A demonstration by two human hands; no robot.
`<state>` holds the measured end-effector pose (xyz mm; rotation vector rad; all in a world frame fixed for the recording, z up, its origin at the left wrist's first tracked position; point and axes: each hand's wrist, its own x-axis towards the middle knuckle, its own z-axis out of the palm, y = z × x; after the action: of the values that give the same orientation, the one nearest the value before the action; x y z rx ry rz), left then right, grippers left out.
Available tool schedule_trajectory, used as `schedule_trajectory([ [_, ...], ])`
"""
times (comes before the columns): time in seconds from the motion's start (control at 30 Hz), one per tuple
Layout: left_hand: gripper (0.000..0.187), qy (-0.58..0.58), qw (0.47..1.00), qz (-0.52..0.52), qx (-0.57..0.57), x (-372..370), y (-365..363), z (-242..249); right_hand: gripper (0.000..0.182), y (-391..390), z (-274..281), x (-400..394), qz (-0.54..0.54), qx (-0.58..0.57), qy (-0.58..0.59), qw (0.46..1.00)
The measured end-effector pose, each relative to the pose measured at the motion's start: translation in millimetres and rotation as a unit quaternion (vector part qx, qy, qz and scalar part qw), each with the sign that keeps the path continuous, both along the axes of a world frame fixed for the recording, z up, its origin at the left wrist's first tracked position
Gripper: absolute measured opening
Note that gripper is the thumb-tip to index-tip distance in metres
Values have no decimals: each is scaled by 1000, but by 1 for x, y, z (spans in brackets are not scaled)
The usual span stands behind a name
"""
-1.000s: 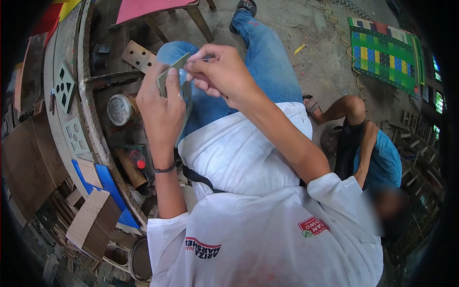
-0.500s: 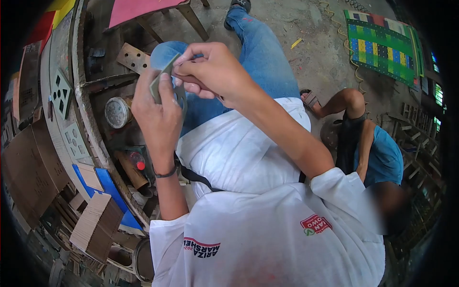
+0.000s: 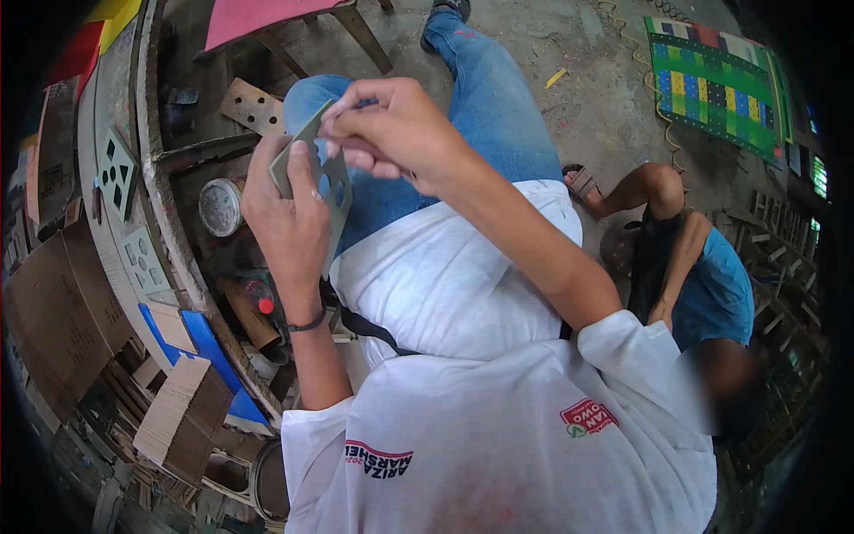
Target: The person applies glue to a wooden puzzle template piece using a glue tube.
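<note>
My left hand (image 3: 286, 209) is closed around a thin grey-green board with cut-out holes (image 3: 307, 132), its thumb on the face turned toward me. The board is tilted above my left knee, and several holes show below my fingers. Against the upper part of the board, my right hand (image 3: 391, 129) has its fingers curled and pinched together. Whatever it may hold is hidden by the fingers.
On the bench at left lie similar boards with cut-outs (image 3: 116, 173) (image 3: 142, 262), a blue panel (image 3: 209, 343) and a cardboard box (image 3: 185, 414). A paint can (image 3: 221, 206) stands underneath. A person (image 3: 712, 276) sits at right, near colourful panels (image 3: 712, 84).
The board has turned slightly in my left hand, so more of its holes show. My right hand's fingers have shifted a little at the board's upper part.
</note>
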<state>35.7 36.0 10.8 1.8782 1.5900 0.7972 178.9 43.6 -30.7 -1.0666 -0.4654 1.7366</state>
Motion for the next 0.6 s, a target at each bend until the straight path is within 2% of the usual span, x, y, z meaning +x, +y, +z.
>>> schedule_trajectory([
  [0.03, 15, -7, 1000, 10, -15, 0, 1, 1, 9, 4, -6, 2, -7, 9, -22, 1000],
  [0.1, 15, -1, 1000, 4, -4, -2, 1, -1, 8, 3, -9, 0, -23, 2, 23, 999],
  [0.17, 16, 9, 1000, 4, 0, -6, 1, -2, 7, -8, 6, -8, 7, 75, 39, 996],
  [0.23, 16, -18, 999, 27, -19, -7, 4, -4, 7, -5, 2, -6, 10, 94, 14, 995],
  [0.3, 17, -22, 999, 24, -18, -7, 6, -4, 9, -4, -5, -4, 37, 95, -62, 993],
  [0.33, 18, -23, 999, 25, -21, -8, 5, -4, 9, -6, -7, -7, 41, 93, -61, 993],
  [0.4, 18, -17, 999, 27, -19, -10, 4, -5, 9, -12, -6, -13, -5, 213, -145, 966],
  [0.5, 19, -15, 1000, 22, -8, -9, 8, -6, 14, -12, -21, -19, -16, 286, -203, 936],
  [0.6, 19, -13, 1000, 19, -9, -10, 8, -5, 16, -17, -14, -13, 22, 287, -234, 929],
])
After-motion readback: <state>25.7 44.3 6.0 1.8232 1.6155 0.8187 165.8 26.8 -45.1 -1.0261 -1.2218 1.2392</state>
